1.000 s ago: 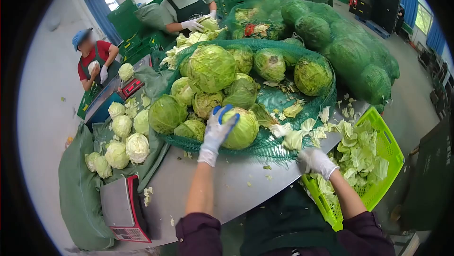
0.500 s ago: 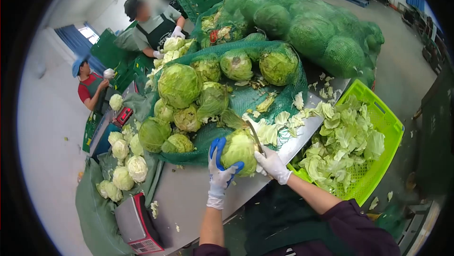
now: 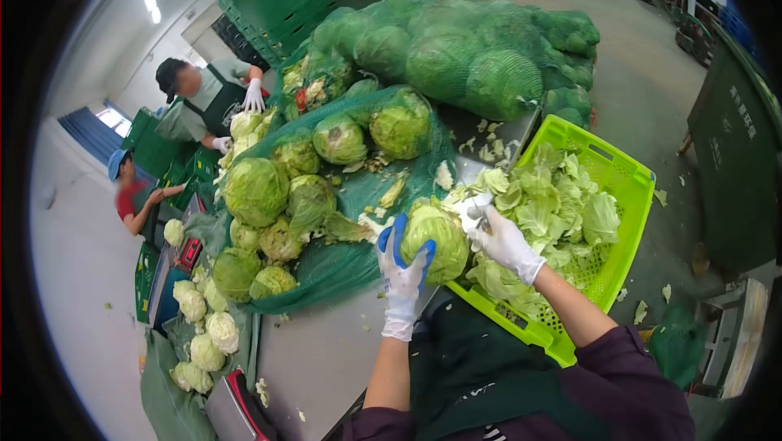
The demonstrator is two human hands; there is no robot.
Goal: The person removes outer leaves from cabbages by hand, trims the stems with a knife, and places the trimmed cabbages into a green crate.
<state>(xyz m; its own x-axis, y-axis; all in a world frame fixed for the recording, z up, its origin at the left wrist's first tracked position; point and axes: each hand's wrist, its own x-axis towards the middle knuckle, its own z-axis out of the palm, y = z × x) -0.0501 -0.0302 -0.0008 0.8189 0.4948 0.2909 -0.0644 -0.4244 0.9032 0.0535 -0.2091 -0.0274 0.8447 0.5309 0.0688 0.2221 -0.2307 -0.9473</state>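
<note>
My left hand (image 3: 403,274), in a white glove with blue fingers, is wrapped around the left side of a green cabbage (image 3: 436,241). The cabbage is held above the table edge, beside the crate. On its right side my right hand (image 3: 507,247), also gloved in white, is closed around a knife (image 3: 482,215). Its blade is mostly hard to make out against the pale leaves behind it. Several untrimmed cabbages (image 3: 257,191) lie on an opened green net sack (image 3: 318,274) to the left.
A lime-green crate (image 3: 631,221) with loose cabbage leaves (image 3: 562,205) stands at right. Full net sacks (image 3: 448,50) are piled behind. Pale trimmed cabbages (image 3: 221,331) and a red-edged scale (image 3: 236,408) sit at left. Two co-workers (image 3: 216,99) stand at far left.
My view has turned right. Both hands have carried the cabbage right, next to the crate. The knife, upright against the cabbage before, is now lower and at its right side.
</note>
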